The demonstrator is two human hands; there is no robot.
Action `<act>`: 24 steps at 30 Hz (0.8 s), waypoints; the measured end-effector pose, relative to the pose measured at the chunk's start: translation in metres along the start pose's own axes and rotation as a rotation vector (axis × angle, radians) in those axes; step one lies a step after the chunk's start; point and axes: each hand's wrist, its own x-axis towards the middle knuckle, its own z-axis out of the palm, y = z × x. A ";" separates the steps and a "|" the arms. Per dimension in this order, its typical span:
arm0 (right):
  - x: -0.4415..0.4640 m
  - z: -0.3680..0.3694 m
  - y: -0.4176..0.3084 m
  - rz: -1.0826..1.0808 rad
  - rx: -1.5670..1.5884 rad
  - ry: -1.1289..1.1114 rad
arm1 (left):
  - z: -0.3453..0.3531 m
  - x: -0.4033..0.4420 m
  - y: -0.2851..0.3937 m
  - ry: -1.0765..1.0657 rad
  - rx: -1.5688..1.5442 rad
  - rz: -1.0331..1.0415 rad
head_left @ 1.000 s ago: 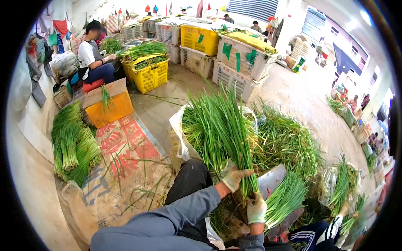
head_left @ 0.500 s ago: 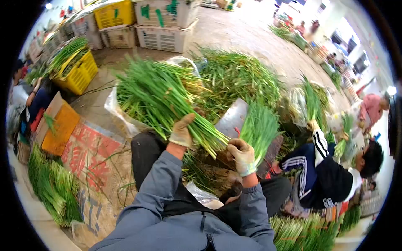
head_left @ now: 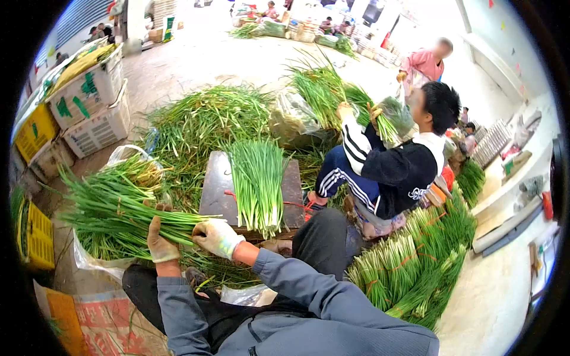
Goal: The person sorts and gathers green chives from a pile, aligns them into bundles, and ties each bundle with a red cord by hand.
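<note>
My left hand (head_left: 161,240), in a pale work glove, is wrapped round a loose bunch of long green chives (head_left: 113,207). The leaves point left and the stem ends point right. My right hand (head_left: 218,238), gloved too, pinches at the stem ends; its fingertips partly hide what they grip. A neater bunch of chives (head_left: 256,184) lies on a dark board (head_left: 217,187) in front of me, with a red tie (head_left: 230,193) beside it. Under the held bunch, a white plastic bag (head_left: 89,261) is filled with more chives.
A big heap of loose leaves (head_left: 208,118) lies beyond the board. To my right a co-worker (head_left: 398,172) sits holding chives. Tied bundles (head_left: 409,261) stand in rows at the lower right. White crates (head_left: 98,124) and a yellow crate (head_left: 40,237) are on the left.
The view has turned right, showing more of the co-worker and the tied bundles. The bunch in my left hand now lies flatter. My right hand stays at its stem ends.
</note>
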 end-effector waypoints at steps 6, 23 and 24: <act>-0.002 -0.002 0.004 0.064 0.042 0.038 | 0.007 -0.003 -0.006 0.014 0.023 -0.033; -0.015 -0.035 -0.006 0.218 1.120 -0.124 | 0.005 -0.006 -0.008 0.037 -0.097 -0.221; -0.013 -0.033 -0.006 0.264 1.141 -0.134 | 0.000 -0.004 -0.011 0.036 -0.137 -0.250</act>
